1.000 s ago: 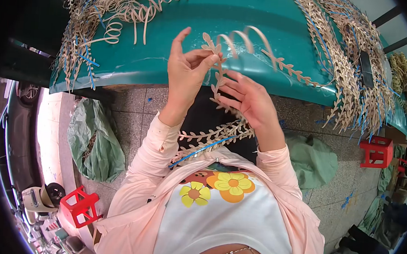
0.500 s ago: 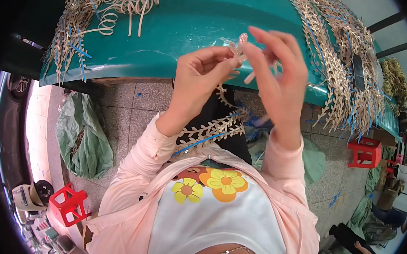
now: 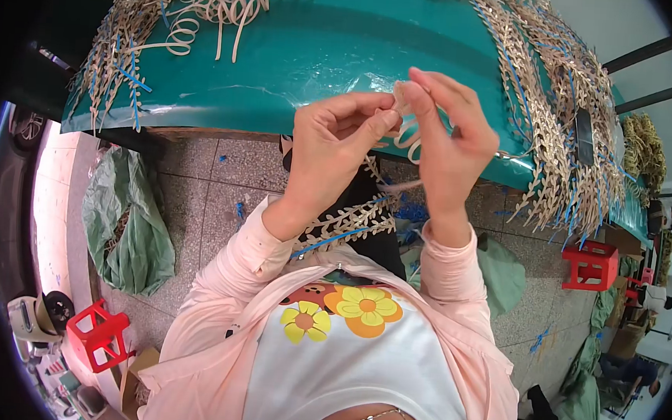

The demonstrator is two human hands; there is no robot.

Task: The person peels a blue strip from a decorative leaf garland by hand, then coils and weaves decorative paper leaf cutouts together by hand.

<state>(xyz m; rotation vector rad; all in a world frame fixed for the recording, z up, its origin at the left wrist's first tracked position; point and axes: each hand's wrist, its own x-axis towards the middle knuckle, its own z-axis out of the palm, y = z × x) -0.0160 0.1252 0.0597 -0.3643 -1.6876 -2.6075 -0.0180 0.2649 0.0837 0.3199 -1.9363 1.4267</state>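
Note:
My left hand (image 3: pixel 338 145) is closed in a pinch at the table's front edge, thumb against forefinger. From below it hangs a beige leaf garland (image 3: pixel 352 225), which runs down across my lap beside a blue strip. My right hand (image 3: pixel 454 136) also pinches, its fingertips meeting the left ones around a small pale leaf-shaped piece (image 3: pixel 401 96). Below the right fingers a beige curled strip (image 3: pixel 409 144) loops out, and its upper end is hidden in the hand. Fingers cover where the pieces meet.
On the green table (image 3: pixel 315 47) lie leaf garlands (image 3: pixel 547 92) at right, with a dark phone-like object (image 3: pixel 584 137) on them. More garlands and curled strips (image 3: pixel 229 7) lie at left. A green sack (image 3: pixel 127 224) and red stools (image 3: pixel 97 336) stand on the floor.
My right hand has come in from the right and lowered slightly, its spread fingers closing to a pinch against the left fingertips. The left hand stays nearly in place.

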